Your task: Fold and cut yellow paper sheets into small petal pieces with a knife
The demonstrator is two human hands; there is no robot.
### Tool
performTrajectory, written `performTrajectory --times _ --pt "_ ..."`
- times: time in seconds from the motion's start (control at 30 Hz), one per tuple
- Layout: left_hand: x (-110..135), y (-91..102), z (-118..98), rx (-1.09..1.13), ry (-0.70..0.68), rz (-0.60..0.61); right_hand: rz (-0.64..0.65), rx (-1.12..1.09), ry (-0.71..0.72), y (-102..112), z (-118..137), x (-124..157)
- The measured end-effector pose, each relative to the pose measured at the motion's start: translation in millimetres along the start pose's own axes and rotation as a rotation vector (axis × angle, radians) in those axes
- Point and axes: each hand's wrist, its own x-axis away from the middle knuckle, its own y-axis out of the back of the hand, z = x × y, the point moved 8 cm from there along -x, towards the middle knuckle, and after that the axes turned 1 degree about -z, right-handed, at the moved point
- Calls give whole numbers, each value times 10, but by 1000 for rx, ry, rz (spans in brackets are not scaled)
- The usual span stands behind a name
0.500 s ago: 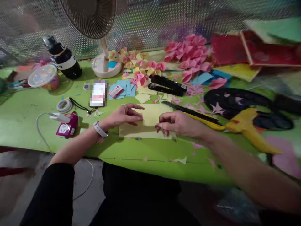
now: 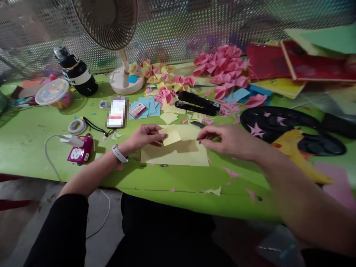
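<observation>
My left hand point(image 2: 146, 136) pinches a small yellow paper square point(image 2: 172, 138) between thumb and fingers, tilted above a larger yellow paper sheet point(image 2: 167, 157) that lies flat on the table. My right hand point(image 2: 222, 140) hovers at the sheet's right edge. Its fingers are loosely curled, thumb and fingertips slightly apart, with no paper showing between them. Beneath that hand and forearm lies a long black-and-yellow tool; its dark tip point(image 2: 197, 124) and yellow handle point(image 2: 299, 154) show on either side, the middle hidden.
Behind the sheet lie a black stapler point(image 2: 198, 103), blue paper squares point(image 2: 151, 106) and a phone point(image 2: 116, 113). Pink folded paper flowers point(image 2: 222, 65) pile up at the back. A fan point(image 2: 126, 83), a bottle point(image 2: 80, 78), a tape roll point(image 2: 77, 126) and a purple adapter point(image 2: 80, 150) stand left.
The small yellow square has moved left and tilted, now in my left hand. My right hand has let go of it and shifted right.
</observation>
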Motion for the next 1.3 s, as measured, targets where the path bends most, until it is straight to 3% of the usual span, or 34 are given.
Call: performTrajectory --times 0.1,0.17,0.27,0.37,0.47,0.53,0.63,0.73,0.83,1.0,1.1,1.3 --pt "-14 27 4 31 -16 -18 -140 460 -4 271 -178 42" --pt "-22 43 17 38 -34 -35 -95 613 0 284 -282 65" --pt "-30 72 33 41 -53 -66 -53 683 -36 294 -380 102" --pt "-32 99 20 62 -61 -103 -73 736 -186 400 -460 126" --pt "-30 125 -7 83 -70 -147 48 746 -345 415 -559 127" --pt "-31 139 -19 107 -80 -166 139 718 -361 370 -579 109" --pt "-38 150 -16 150 -92 -164 160 686 -325 341 -589 70" --pt "-44 164 -12 168 -93 -164 79 647 -262 372 -597 42" --pt "-46 178 -26 172 -98 -173 -102 595 -67 436 -435 36" --pt "-50 199 -41 162 -94 -189 -446 526 337 516 107 226" --pt "-50 210 -40 157 -83 -197 -497 521 358 531 234 303" --pt "-48 207 -50 155 -87 -197 -525 431 328 607 195 341"
